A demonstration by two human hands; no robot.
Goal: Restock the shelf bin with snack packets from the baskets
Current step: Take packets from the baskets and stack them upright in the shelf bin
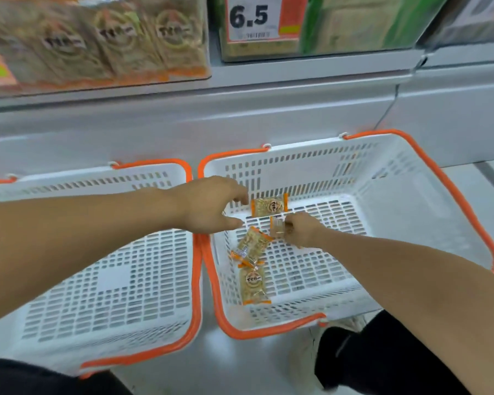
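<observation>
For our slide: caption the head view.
Right hand pinches a snack packet in the right basket; left hand reaches in, open.

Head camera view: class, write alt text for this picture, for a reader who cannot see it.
Both hands reach into the right basket: the right hand pinches a snack packet, the open left hand nears another packet. Two more packets lie inside; the left basket shows none.

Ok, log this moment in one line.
left hand: open, reaching | right hand: pinching packet | right basket: three loose packets | left basket: empty
</observation>
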